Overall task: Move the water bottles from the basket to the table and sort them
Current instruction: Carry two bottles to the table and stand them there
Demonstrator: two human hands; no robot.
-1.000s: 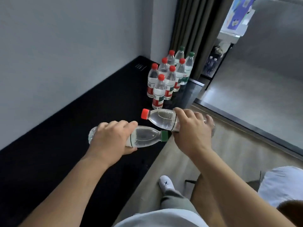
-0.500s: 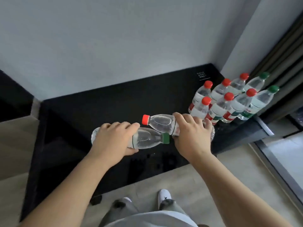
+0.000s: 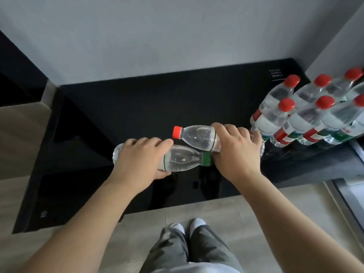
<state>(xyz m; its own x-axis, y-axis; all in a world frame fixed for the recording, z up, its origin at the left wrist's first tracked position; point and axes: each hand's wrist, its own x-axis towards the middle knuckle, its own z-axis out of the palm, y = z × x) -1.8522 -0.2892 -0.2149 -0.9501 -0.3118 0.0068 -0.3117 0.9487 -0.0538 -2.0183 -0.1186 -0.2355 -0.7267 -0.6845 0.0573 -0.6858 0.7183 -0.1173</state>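
Head camera view, looking down over your two bare forearms at a glossy black tabletop set against a pale grey wall.

Your left hand wraps around the body of a clear water bottle with a green cap. The bottle lies on its side, cap pointing right and base sticking out past your knuckles on the left. Your right hand grasps a second clear bottle with a red cap, also on its side, with the cap pointing left. The two bottles sit head to tail over the middle of the tabletop, the red-capped one farther from you. Its shoulder meets the green-capped bottle's neck in this view. The green cap is just beside your right hand. You cannot tell whether either bottle rests on the surface or is held just above it.

At the right end of the tabletop, a tight cluster of upright bottles stands in two rows. Six red caps show, and the cluster is cut off by the frame edge. Your right hand's fingertips are near the closest of them.

Below the tabletop's near edge, you see light wood-look floor, grey trouser legs and white shoe tips.
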